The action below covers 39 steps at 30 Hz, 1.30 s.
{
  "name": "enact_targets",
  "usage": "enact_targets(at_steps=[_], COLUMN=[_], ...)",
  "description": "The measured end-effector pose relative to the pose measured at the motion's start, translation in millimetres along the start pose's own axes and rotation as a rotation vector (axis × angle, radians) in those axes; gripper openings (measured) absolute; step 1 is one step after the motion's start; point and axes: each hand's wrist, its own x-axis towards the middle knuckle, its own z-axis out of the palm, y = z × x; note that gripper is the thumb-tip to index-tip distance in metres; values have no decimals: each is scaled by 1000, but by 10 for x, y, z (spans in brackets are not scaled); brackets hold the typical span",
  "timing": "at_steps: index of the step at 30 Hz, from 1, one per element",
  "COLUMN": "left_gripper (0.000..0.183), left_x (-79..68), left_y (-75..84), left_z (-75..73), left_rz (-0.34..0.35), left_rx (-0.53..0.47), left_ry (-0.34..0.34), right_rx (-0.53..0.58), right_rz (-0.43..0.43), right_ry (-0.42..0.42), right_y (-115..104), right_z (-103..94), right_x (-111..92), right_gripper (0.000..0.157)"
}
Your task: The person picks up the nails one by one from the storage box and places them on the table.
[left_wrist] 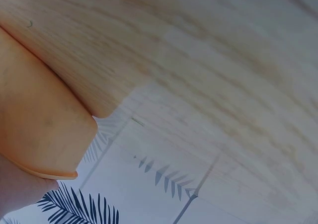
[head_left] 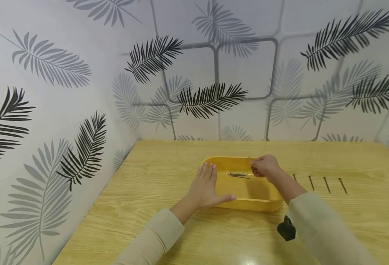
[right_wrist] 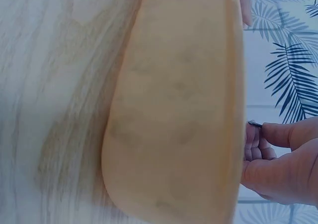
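Note:
A yellow plastic tray (head_left: 244,203) sits on the table, with several thin silver nails (head_left: 239,175) lying together inside it. My left hand (head_left: 205,187) rests on the tray's left end, fingers straight over the rim and thumb stretched along the front side. Over the tray's back right part, my right hand (head_left: 264,166) pinches a nail (head_left: 249,159) between thumb and fingertips, its head pointing up. The right wrist view shows the tray's outer wall (right_wrist: 174,95) in front and the held nail (right_wrist: 255,124) past the rim, much of it hidden by the fingers.
To the right of the tray, several dark nails (head_left: 326,184) lie spaced in a row on the wooden table (head_left: 148,173). A black object (head_left: 286,229) shows beside the right sleeve. Behind the table stands a wall (head_left: 240,121) with a feather pattern.

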Motion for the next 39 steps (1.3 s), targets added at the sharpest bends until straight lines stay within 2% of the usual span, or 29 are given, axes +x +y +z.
enact_targets(at_steps=[7,19,39], left_gripper=[105,105,105], left_x=[-6,-9,-16], left_y=[3,4,2], left_z=[2,-4,7], left_rz=[3,6,8], left_rx=[3,4,1], left_ry=[7,1,10], right_rx=[36,31,40], right_rz=[1,16,23], right_ry=[-2,32,33], right_y=[-3,20,247], right_z=[-147,-410,-821], right_x=[11,-31,-76], right_gripper=[38,41,44])
